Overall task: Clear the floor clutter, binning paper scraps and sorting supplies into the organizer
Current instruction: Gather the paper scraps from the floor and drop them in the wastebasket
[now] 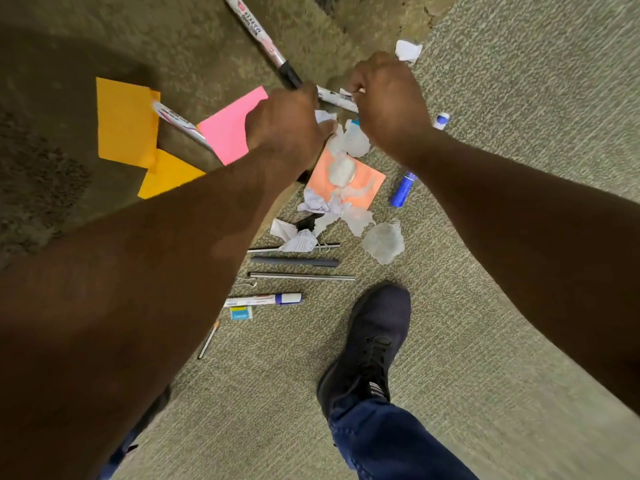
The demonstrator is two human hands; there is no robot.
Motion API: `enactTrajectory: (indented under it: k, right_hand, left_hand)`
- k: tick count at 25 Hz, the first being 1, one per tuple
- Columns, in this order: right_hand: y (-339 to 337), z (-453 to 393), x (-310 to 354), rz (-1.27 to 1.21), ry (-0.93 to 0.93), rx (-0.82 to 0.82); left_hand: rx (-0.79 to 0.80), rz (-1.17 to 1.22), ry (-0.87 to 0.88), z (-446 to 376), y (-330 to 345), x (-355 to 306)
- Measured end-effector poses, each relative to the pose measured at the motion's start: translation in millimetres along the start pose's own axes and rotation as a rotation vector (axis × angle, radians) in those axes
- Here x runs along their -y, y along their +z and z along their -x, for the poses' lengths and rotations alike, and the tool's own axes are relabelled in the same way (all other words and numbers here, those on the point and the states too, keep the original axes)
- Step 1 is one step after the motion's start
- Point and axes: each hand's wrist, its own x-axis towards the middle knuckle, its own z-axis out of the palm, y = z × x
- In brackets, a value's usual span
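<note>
My left hand [284, 123] is closed around markers. One white marker [256, 32] with a black cap sticks up and away from it, and a second marker [180, 123] juts out to the left. My right hand [388, 98] pinches the end of a third white marker [337, 98] that runs between the two hands. Below the hands, crumpled white paper scraps [349, 140] lie on the carpet, some on a salmon sticky note [367, 183]. Another crumpled scrap [384, 240] lies lower right and a white scrap [408, 50] beyond my right hand.
Orange [124, 123], yellow [166, 174] and pink [228, 129] sticky notes lie left. A blue marker [403, 188] and blue cap [441, 120] lie right. Nearer me are dark pens [294, 262], a blue-capped marker [266, 299], an eraser [241, 313], a pencil [207, 341] and my shoe [370, 344].
</note>
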Motion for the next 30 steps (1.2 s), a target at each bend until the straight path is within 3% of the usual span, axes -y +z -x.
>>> enactTrajectory:
  k: [5,9,14,21,25,30]
  right_hand:
    - [-18,-3,-35,-0.103,0.204,-0.264]
    - [-18,-12,-50,0.032,0.127,-0.123]
    - [-15,-21,-48,0.049,0.139,-0.116]
    - [-28,20,-30,-0.298,0.239,-0.243]
    - [-21,59,-22,-0.484,0.31,-0.231]
    - [-2,105,-9,-0.497,0.382,-0.129]
  left_hand:
    - [-0.023,0.061,0.014,-2,-2,0]
    - [-0.115,0.266,-0.028,15,-13,-5]
    - [0.038,0.385,0.007,29,2,-10]
    - [0.045,0.154,0.053,19,22,-30]
    - [0.026,0.303,0.015,19,11,-21]
    - [-0.051,0.426,-0.134,53,-12,15]
